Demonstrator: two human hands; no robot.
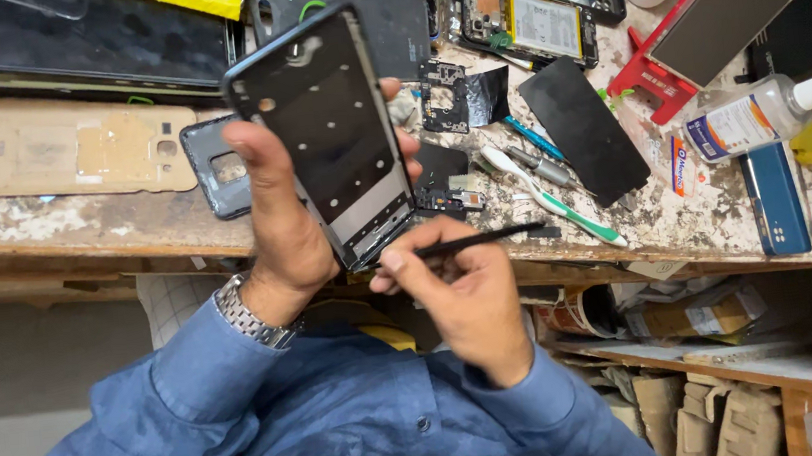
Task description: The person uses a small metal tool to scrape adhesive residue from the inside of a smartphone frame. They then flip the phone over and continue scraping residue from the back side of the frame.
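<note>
A black phone frame [330, 130] is held up above the workbench [74, 225] edge, tilted, with its inner face toward the camera. The frame is stripped: a flat dark mid-plate is seen, with a few small pale dots along it, a round hole near the top corner, and a lighter metallic strip at the bottom end. The rim is thin and glossy.

The frame is gripped by the left hand [285, 226] from the side: the thumb is laid up along the left edge, and fingertips are visible wrapped round the right edge. The grip is closed firmly on the frame, at its lower half; the upper half stands free above the hand. A metal watch [246, 315] is worn on that wrist.

A thin black tool [473, 242] is pinched in the right hand [464, 297] between thumb and fingers, held roughly level, its long end pointing right. The pinch point sits just beside the frame's bottom corner; whether the tool tip touches the frame cannot be told.

On the bench behind: a grey phone back cover [217, 169], a small circuit board [442, 93], a black rectangular sheet [585, 129], a toothbrush [549, 198], an opened phone with its battery [530, 24] exposed, a clear spray bottle [766, 112], and a blue phone [775, 197] near the right edge.
</note>
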